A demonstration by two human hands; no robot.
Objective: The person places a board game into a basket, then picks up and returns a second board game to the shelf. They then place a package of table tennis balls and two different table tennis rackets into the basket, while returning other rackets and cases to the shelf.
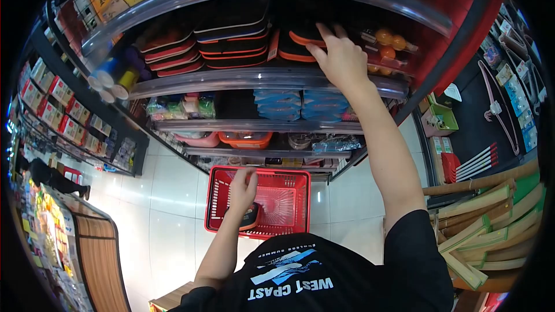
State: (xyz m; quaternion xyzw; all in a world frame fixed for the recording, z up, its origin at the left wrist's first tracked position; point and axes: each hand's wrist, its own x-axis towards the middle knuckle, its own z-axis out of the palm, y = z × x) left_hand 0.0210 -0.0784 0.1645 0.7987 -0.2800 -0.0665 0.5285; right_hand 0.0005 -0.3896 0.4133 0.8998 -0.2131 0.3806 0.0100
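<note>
My right hand (pixel 341 58) reaches onto the upper shelf, its fingers spread over a black case with orange trim (pixel 300 56). Its fingertips lie on the case's top, and the thumb is near the orange edge. Lower down, my left hand (pixel 244 188) hangs over the red basket (pixel 306 202), fingers apart and holding nothing. Inside the basket, partly hidden by my left wrist, lies a dark object with an orange edge (pixel 250 218). Stacks of similar black cases (pixel 234 46) stand left of my right hand.
Clear plastic rails (pixel 260 81) edge the shelves. Orange balls (pixel 387 37) in packs sit at the right, blue packets (pixel 277 104) below. Wooden bats (pixel 480 231) fill a rack at lower right. Far left, a person in dark clothes (pixel 49 176) is partly visible.
</note>
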